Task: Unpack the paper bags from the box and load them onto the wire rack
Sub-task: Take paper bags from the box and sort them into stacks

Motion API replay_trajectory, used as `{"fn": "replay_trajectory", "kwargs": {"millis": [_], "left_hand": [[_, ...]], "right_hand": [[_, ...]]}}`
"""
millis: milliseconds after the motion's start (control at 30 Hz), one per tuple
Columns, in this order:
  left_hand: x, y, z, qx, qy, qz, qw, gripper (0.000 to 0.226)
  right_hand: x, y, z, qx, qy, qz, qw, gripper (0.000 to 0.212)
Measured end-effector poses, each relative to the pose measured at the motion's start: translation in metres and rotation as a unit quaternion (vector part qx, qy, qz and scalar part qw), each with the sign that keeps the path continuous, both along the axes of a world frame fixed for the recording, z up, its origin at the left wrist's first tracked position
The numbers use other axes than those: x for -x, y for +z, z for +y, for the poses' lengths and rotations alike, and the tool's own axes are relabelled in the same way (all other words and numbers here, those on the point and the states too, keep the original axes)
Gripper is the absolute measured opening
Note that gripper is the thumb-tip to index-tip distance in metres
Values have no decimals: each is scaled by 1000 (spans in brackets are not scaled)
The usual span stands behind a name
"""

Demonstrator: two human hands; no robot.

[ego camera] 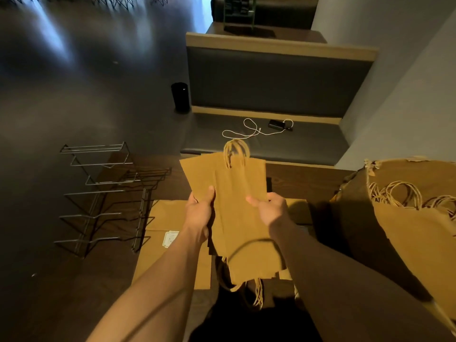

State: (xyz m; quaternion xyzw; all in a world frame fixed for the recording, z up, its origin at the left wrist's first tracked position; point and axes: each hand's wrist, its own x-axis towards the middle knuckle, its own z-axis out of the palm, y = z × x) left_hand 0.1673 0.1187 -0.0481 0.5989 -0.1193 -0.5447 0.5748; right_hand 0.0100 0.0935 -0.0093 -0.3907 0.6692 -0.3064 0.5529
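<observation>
Both hands (198, 211) (272, 208) grip the paper bags (234, 193) by opposite side edges.

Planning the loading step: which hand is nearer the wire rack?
Left. The left hand grips the bags on the side facing the wire rack; the right hand is farther away.

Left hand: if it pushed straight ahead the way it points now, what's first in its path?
Probably the bench seat beyond the table edge; the left hand already grips the paper bags. Depth is unclear.

Both forearms (158, 280) are bare to the lower frame edge, with no sleeves, watch or rings showing; dark clothing (246, 324) fills the bottom centre.
</observation>
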Motion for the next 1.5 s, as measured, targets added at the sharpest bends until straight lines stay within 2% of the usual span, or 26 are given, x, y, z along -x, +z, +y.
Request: {"fn": "replay_trajectory", "kwargs": {"millis": [67,133,267,333,400,533,600,667,733,800,833,867,933,1100,1167,1267,1333,1400,1500], "left_hand": [[-3,3,-1,12,-17,41,999,23],[-8,5,-4,11,-40,43,998,28],[-13,9,-11,-5,-54,-1,999,32],[-15,10,-14,1,-63,-69,996,28],[-17,10,-15,5,-90,-139,986,30],[-19,12,-13,22,-113,-97,989,32],[-18,12,-13,16,-105,-115,988,32],[-19,14,-12,6,-81,-140,987,35],[-24,15,-12,7,-69,-148,987,53],[-28,16,-11,24,-77,-144,986,86],[-28,18,-10,38,-94,-153,983,95],[-25,20,-11,60,-114,-181,975,91],[-15,22,-13,85,-151,-238,956,52],[-5,22,-14,41,-159,-186,969,11],[-6,22,-11,37,-169,-180,968,23],[-5,22,-8,29,-149,-192,970,25],[-3,22,-9,18,-122,-237,964,23],[-3,25,-13,10,-90,-316,944,19],[7,38,-13,21,-121,-392,912,25]], "right_hand": [[5,5,-5,4,-31,-18,999,34],[11,7,-8,-7,-38,-33,999,39],[16,12,-11,-19,-34,-55,998,60],[21,10,-15,-17,-31,-47,998,62],[25,10,-17,-25,-30,-49,998,61],[31,8,-17,-27,-65,-46,996,48],[34,10,-18,-26,-81,-38,996,39],[37,11,-18,-14,-104,-28,994,38],[42,10,-22,-6,-125,-17,992,39],[41,13,-23,-16,-115,-23,993,39],[41,11,-24,-23,-107,-27,994,41],[41,10,-24,-27,-103,-27,994,42],[37,11,-21,-35,-97,-32,994,45],[34,12,-19,-28,-101,-72,992,35],[32,15,-18,-41,-98,-79,991,39],[29,17,-20,-68,-81,-91,990,53],[28,24,-21,-32,-100,-67,992,45],[30,28,-27,39,-148,-35,988,29],[18,40,-26,166,-121,97,974,12]]}}
